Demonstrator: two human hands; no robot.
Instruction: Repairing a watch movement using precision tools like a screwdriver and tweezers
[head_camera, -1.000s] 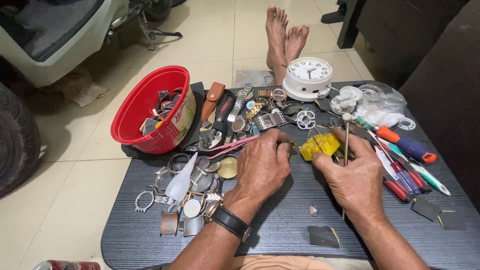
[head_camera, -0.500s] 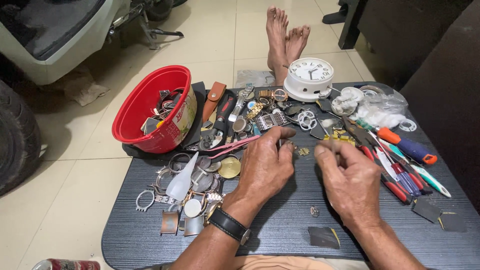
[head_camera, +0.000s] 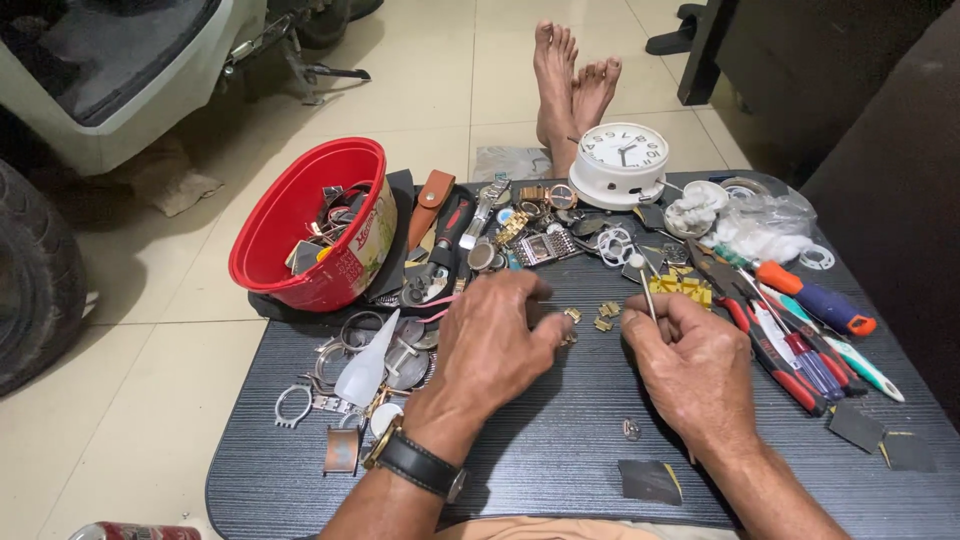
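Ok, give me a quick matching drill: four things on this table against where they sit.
1 bowl
2 clock
3 screwdrivers
4 wristwatch

a far edge, middle
b left wrist
c right side of table
d far left corner

Pairs: 1-d, 2-a, 3-c, 4-b

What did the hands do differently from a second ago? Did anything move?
The yellow piece that sat between the hands a second ago now lies on the table behind the right hand, as yellow links. The right hand shifted left and holds a thin tool upright. The left hand stayed put, fingertips by small gold bits. The red bowl, clock and screwdrivers did not move.
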